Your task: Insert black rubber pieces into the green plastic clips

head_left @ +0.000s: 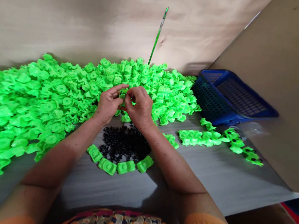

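Observation:
Above the table, my left hand is closed around a small green plastic toy car body, with a dark spot showing on it. My right hand pinches at the same piece from the other side; whatever sits between its fingertips is hidden. Just below my hands lies a heap of small black plastic parts, too fine to make out singly. Several green car bodies form a curved row along its near side, one of them a car body close to the middle.
A large pile of green plastic pieces spreads across the back and left of the table. To the right are joined rows of green pieces and a blue basket. A thin green strip stands against the wooden wall.

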`<action>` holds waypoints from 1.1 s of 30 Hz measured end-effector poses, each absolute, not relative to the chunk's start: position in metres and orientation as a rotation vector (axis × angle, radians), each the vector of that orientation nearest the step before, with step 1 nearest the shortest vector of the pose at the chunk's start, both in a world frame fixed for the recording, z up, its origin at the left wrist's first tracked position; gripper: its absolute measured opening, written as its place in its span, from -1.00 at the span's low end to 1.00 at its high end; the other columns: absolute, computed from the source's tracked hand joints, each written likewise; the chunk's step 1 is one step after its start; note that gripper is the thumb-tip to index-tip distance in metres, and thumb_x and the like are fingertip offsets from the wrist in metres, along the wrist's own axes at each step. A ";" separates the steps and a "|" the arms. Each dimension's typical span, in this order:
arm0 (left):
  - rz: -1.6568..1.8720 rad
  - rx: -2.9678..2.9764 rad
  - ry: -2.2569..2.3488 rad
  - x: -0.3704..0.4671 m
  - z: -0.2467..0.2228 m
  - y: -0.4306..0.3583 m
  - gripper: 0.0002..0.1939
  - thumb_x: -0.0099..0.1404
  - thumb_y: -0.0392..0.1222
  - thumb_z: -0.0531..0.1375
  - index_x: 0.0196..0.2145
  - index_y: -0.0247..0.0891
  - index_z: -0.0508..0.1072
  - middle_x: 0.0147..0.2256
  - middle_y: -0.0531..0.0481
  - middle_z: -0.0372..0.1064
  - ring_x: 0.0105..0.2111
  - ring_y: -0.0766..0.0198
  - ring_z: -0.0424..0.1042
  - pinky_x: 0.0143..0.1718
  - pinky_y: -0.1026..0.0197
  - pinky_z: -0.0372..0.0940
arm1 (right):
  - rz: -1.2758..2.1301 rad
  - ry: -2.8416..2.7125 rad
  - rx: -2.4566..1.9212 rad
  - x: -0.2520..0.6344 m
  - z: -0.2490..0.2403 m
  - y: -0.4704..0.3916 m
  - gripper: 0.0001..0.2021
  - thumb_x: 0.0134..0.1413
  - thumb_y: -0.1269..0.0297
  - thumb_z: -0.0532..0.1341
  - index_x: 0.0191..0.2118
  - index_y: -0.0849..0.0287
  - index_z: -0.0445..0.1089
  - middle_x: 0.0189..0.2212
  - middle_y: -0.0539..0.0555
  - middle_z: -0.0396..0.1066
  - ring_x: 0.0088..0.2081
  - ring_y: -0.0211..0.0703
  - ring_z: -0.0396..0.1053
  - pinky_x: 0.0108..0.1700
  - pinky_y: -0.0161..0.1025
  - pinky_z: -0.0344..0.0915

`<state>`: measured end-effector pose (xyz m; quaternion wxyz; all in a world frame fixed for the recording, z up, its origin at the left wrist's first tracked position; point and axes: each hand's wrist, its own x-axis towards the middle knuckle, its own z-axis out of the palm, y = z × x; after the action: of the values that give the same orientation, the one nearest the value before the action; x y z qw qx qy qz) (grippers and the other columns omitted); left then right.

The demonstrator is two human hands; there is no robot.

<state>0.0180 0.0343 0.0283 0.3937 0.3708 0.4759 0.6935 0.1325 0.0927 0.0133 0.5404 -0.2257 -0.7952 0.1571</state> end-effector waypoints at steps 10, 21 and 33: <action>1.757 0.901 1.109 0.023 0.036 0.027 -0.62 -0.03 -0.30 0.28 -0.19 -0.18 0.66 -0.42 0.10 0.30 -0.44 0.36 0.30 -0.44 0.35 0.34 | 0.327 -1.865 -0.529 0.133 0.015 0.092 -0.79 0.25 0.51 0.14 -0.36 0.06 0.20 -0.40 -0.03 0.24 -0.33 -0.19 0.25 -0.21 -0.24 0.27; 1.800 0.918 1.080 0.022 0.029 0.031 -0.75 0.14 -0.11 0.40 -0.20 -0.17 0.66 -0.35 0.04 0.49 -0.36 0.30 0.46 -0.36 0.29 0.47 | 0.396 -1.840 -0.507 0.133 0.013 0.094 -0.85 0.26 0.47 0.14 -0.33 0.08 0.27 -0.39 -0.02 0.28 -0.32 -0.19 0.26 -0.19 -0.22 0.31; 1.864 0.969 1.123 0.020 0.032 0.028 -0.67 0.13 -0.07 0.44 -0.12 -0.14 0.70 -0.32 0.02 0.48 -0.34 0.28 0.43 -0.41 0.30 0.48 | 0.864 -1.655 -0.506 0.133 0.005 0.105 -0.76 0.26 0.03 0.29 -0.22 0.10 0.37 -0.29 0.00 0.40 -0.29 -0.24 0.37 -0.21 -0.25 0.37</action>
<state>0.0197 0.0279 0.0321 0.3705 0.3779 0.4379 0.7268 0.1326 0.1046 0.0053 0.5676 -0.2155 -0.7044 0.3677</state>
